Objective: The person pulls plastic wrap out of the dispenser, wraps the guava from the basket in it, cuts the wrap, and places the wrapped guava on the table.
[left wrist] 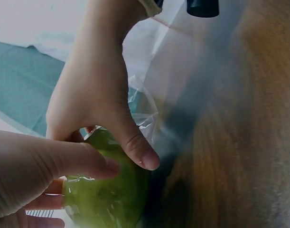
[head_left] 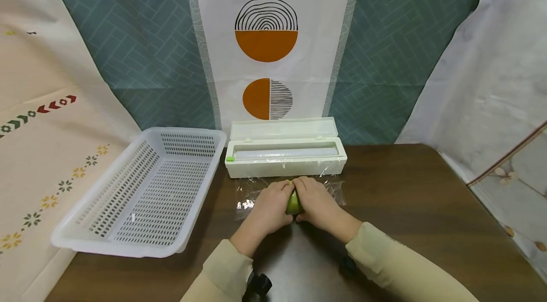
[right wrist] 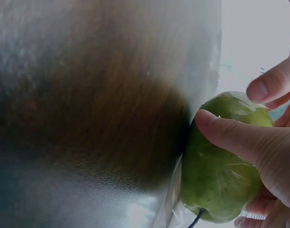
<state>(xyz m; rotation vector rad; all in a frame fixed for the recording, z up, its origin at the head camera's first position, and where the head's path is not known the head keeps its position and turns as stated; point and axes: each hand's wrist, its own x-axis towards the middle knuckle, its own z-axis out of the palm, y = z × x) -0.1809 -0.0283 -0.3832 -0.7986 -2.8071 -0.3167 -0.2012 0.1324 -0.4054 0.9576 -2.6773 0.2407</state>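
A green pear (head_left: 294,204) with a dark stem is held between both hands, on the tabletop in front of the wrap box. Clear plastic film (head_left: 248,197) lies under it and stretches shiny over its skin (right wrist: 220,175). My left hand (head_left: 271,202) grips the pear from the left, its thumb (left wrist: 95,161) lying along the fruit's side. From the right, my right hand (head_left: 316,200) curls around the other side, with the thumb (right wrist: 230,133) across the film-covered skin. The fingers behind the pear are partly hidden.
Just beyond the hands stands a white cling film box (head_left: 286,169), its lid (head_left: 284,127) raised, with a roll (head_left: 286,153) inside and a green slider (head_left: 230,159). A white perforated basket (head_left: 171,197) sits at the left on the dark wooden table (head_left: 406,197). Patterned cloths hang around.
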